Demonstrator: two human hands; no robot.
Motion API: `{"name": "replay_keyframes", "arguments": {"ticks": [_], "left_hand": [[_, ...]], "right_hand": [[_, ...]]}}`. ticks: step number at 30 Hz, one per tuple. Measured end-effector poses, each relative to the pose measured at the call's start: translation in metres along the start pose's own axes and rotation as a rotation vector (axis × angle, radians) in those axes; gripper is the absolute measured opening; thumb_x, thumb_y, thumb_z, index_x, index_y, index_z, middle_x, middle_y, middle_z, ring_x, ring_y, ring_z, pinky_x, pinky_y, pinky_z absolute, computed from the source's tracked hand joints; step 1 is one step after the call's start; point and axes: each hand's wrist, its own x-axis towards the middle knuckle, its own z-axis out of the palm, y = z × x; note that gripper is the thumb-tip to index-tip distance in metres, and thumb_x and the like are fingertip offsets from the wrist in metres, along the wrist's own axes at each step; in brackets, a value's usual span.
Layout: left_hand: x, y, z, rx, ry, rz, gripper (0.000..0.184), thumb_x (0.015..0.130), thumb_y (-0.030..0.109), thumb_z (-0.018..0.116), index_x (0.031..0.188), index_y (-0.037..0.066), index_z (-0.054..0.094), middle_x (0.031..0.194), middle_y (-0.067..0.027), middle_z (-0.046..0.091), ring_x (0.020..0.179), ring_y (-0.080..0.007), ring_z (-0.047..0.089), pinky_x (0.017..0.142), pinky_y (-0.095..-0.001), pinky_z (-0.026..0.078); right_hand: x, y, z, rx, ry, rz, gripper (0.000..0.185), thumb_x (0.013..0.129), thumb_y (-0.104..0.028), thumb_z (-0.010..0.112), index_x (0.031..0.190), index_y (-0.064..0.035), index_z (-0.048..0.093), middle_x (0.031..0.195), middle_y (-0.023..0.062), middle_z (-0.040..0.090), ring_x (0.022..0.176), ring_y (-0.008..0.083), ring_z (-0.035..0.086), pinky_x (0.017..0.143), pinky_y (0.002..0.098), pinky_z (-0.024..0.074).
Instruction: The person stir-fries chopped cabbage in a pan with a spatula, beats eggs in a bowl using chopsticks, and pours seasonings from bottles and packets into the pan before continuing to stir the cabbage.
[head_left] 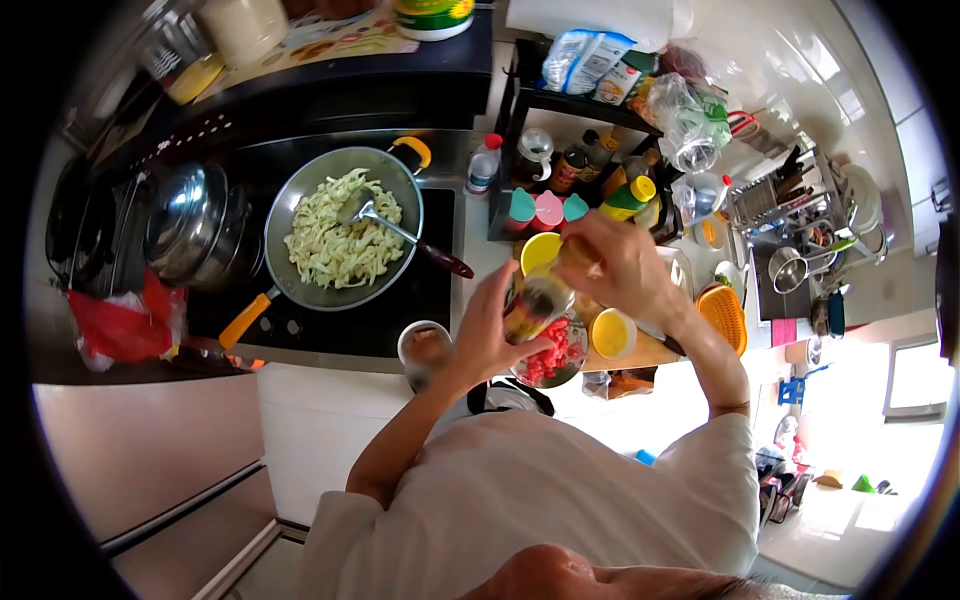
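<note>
My left hand point(482, 335) is wrapped around a small clear jar point(532, 308) with a label and dark contents, tilted over the counter. My right hand point(628, 265) is closed at the jar's upper end, around something brownish that its fingers partly hide; I cannot tell whether it is a lid. Below the jar is a bowl of chopped red pieces point(548, 362). Close by are a yellow bowl point(540, 252) and a white cup with yellow contents point(612, 334). To the left, a pan point(285, 215) on the stove holds chopped pale cabbage point(335, 245) and a spatula with a dark red handle point(445, 260).
A bowl with brownish contents point(425, 345) stands left of my left hand. Behind my hands is a black rack point(585, 100) with bottles and seasoning boxes. An orange basket point(722, 318) and a dish rack point(775, 190) are to the right. A lidded pot point(190, 225) sits left of the pan.
</note>
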Motion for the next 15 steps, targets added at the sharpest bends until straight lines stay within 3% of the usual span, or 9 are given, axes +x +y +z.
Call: {"name": "replay_keyframes", "arguments": {"ticks": [4,6,9,10,13,15], "left_hand": [[-0.029,-0.022,0.004,-0.288,0.033,-0.145,0.076,0.069,0.019,0.085,0.131,0.003,0.044,0.116,-0.0189,0.060,0.102,-0.0321,0.063,0.090,-0.0374,0.051],[-0.040,-0.035,-0.002,-0.287,0.049,-0.180,0.073,0.069,0.016,0.084,0.128,0.002,0.044,0.113,-0.0156,0.059,0.102,-0.0263,0.061,0.090,-0.0351,0.049],[-0.049,-0.042,-0.007,-0.337,0.150,-0.223,0.070,0.068,0.013,0.085,0.124,0.002,0.045,0.109,-0.0107,0.059,0.099,-0.0193,0.060,0.088,-0.0322,0.049],[-0.050,-0.047,-0.009,-0.399,0.173,-0.257,0.070,0.067,0.012,0.085,0.124,0.002,0.045,0.110,-0.0098,0.059,0.099,-0.0181,0.060,0.087,-0.0315,0.049],[-0.053,-0.053,-0.013,-0.613,0.214,-0.399,0.068,0.068,0.008,0.085,0.123,0.003,0.045,0.106,-0.0063,0.060,0.095,-0.0126,0.060,0.085,-0.0287,0.050],[-0.055,-0.057,-0.012,-0.769,0.230,-0.492,0.066,0.071,0.005,0.083,0.125,0.004,0.045,0.104,-0.0058,0.061,0.092,-0.0121,0.061,0.086,-0.0286,0.050]], "right_hand": [[0.011,-0.031,0.028,0.041,-0.104,0.016,0.020,0.083,-0.016,0.068,0.094,-0.0014,0.058,0.073,0.0116,0.056,0.061,0.0309,0.056,0.056,0.0358,0.0458],[0.019,-0.037,0.047,0.043,-0.086,-0.013,0.014,0.091,-0.014,0.057,0.092,-0.0001,0.058,0.072,0.0140,0.057,0.061,0.0318,0.056,0.057,0.0357,0.0465],[0.035,-0.030,0.071,0.183,-0.066,0.042,0.015,0.091,-0.013,0.055,0.091,0.0022,0.057,0.071,0.0151,0.055,0.059,0.0307,0.056,0.057,0.0355,0.0471],[0.042,-0.025,0.080,0.406,-0.028,-0.014,0.022,0.097,-0.018,0.048,0.095,0.0029,0.056,0.068,0.0122,0.054,0.054,0.0222,0.054,0.053,0.0324,0.0450],[0.064,-0.027,0.092,0.860,-0.247,0.387,0.031,0.103,-0.026,0.042,0.100,0.0020,0.055,0.069,0.0070,0.054,0.051,0.0131,0.050,0.049,0.0276,0.0404],[0.080,-0.039,0.108,0.942,-0.254,0.443,0.038,0.104,-0.033,0.038,0.107,0.0002,0.055,0.071,0.0039,0.053,0.051,0.0087,0.047,0.047,0.0242,0.0361]]}}
